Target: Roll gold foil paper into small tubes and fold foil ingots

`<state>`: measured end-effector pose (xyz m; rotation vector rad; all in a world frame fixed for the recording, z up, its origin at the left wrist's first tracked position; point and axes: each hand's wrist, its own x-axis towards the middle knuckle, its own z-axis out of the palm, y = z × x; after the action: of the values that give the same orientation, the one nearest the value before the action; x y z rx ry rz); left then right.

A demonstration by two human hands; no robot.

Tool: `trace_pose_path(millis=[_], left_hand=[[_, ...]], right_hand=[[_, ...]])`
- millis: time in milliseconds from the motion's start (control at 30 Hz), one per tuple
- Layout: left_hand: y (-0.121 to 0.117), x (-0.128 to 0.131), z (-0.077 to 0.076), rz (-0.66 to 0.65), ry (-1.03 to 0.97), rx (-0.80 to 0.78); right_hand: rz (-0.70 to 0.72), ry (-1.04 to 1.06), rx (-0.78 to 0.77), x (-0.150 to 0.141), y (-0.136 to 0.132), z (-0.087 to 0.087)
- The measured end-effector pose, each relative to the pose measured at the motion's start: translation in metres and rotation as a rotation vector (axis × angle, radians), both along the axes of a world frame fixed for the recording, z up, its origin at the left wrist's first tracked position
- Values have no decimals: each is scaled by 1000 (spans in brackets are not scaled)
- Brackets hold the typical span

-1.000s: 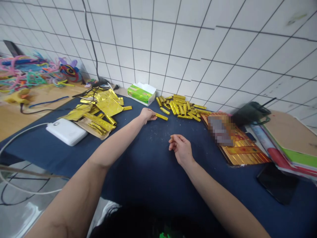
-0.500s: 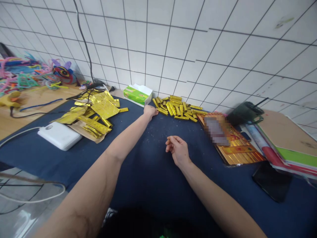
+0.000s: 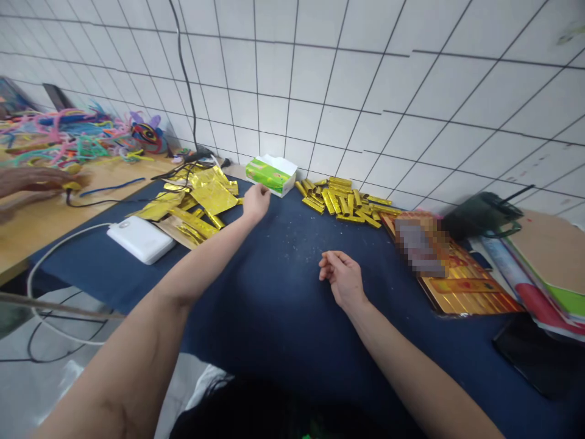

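Note:
My left hand (image 3: 256,201) reaches far across the dark blue cloth (image 3: 274,305). It lies between a heap of loose gold foil sheets (image 3: 196,201) and a green-and-white tissue box (image 3: 270,175). Its fingers point away from me and are foreshortened, so I cannot see whether they hold anything. My right hand (image 3: 342,277) rests on the cloth in the middle, its fingers loosely curled, with nothing visible in them. A pile of several rolled gold foil sticks (image 3: 340,201) lies against the tiled wall, to the right of my left hand.
A white power box (image 3: 141,239) with a cable sits left of the foil. A stack of gold-printed paper (image 3: 461,283), books (image 3: 539,274) and a dark phone (image 3: 539,360) lie right. Another person's hand (image 3: 31,183) rests on the wooden table beside colourful pipe cleaners (image 3: 68,137).
My left hand pushed a gold stick to the pile, then drew back left toward the foil sheets. The right hand has hardly moved. Another person's hand has come into view at left.

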<state>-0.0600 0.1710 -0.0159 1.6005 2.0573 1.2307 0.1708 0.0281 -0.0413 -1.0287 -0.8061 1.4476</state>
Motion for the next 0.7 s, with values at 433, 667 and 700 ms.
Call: trace_pose_path(millis=[433,667,700], left_hand=[[-8,-69,-4,234,269,-305],[-4,-52,-2,89,317,-215],[-6,-57,0,117,313,-218]], right_hand=[[15,-22,2,-1,0,1],[13,-18,4,-1,-1,2],[13,-21,5,-1,-1,2]])
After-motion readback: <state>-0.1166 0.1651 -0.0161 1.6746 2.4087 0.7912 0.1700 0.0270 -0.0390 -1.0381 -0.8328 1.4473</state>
